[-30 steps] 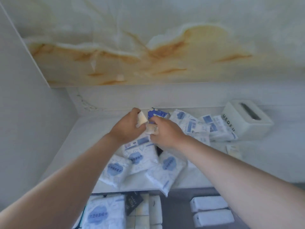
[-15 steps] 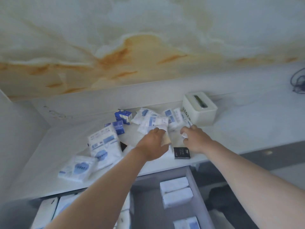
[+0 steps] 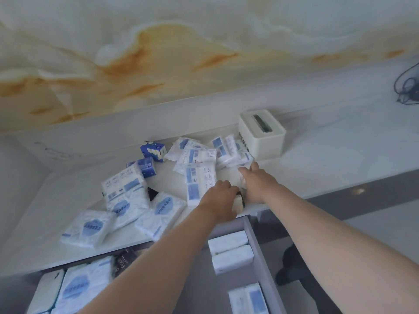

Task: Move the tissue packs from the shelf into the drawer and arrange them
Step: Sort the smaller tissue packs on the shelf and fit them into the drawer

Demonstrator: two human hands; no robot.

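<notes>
The right hand [image 3: 257,185] lay nearer the heap of tissue packs [image 3: 223,152] on the shelf [image 3: 317,155]. Its fingers [image 3: 254,167] were straight and slightly spread, the tips touching the nearest wrappers, which lay just ahead toward the tissue box [image 3: 260,134]. The left hand [image 3: 223,198] curled round a small cream pack [image 3: 237,204] at the shelf edge above the open drawer [image 3: 255,241]. Since 0.5 s earlier the 2 hands had drawn together, hiding most of the black box [image 3: 242,196].

Left forearm [image 3: 172,245] and right forearm [image 3: 317,223]: both bare as far up as can be seen, no cloth on them. Left hand [image 3: 223,197] and right hand [image 3: 258,185] bare too. Finger detail too blurred to note.
</notes>
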